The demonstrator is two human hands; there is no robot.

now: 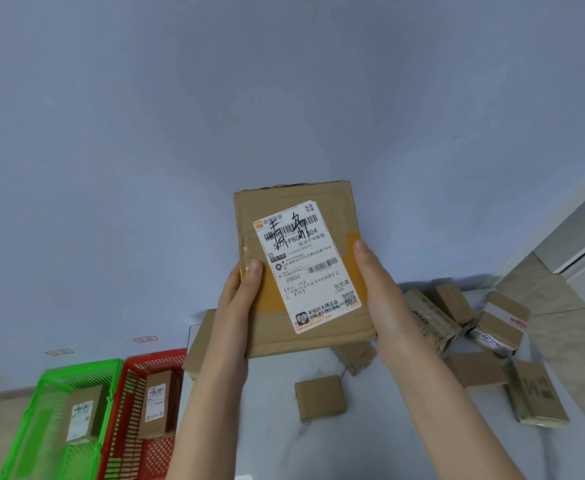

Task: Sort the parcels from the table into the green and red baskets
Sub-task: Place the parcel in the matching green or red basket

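Your left hand and right hand grip a parcel by its side edges, raised above the bench. Misread its scrawled label and it goes wrong between the green basket and red basket, left of the bench. A loose pinch could drop it.

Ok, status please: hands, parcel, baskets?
Left hand and right hand grip flat parcel, raised, label toward camera. Green basket holds a box, red basket another. Loose parcels on table. Nothing in the way.

Both forearms raised; the left hand and right hand grip a cardboard parcel by its side edges, thumbs in front.
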